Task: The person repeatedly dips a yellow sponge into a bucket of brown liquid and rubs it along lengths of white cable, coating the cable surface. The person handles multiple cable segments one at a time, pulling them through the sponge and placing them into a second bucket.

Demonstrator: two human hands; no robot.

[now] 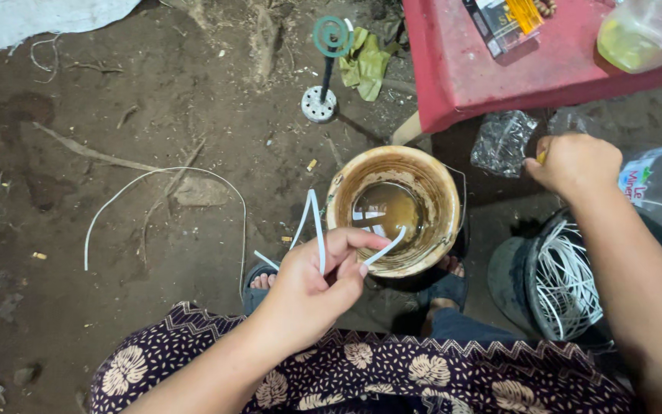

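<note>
At centre frame my left hand [312,284] is pinching bent white strips [317,230] beside the brown-water bowl [430,184], while my right hand [576,162], at right, is fisting something yellow.

White strips [317,230] in the left hand [308,287], cream bucket [423,176] stained rusty brown with murky brown water. At 1 o'clock a bright red table [484,77]; green coil [332,35] at 12. Skirt [362,372] at 6 is dark purple with pale leaf prints. Dirt floor [116,230] is dark brown.
</note>
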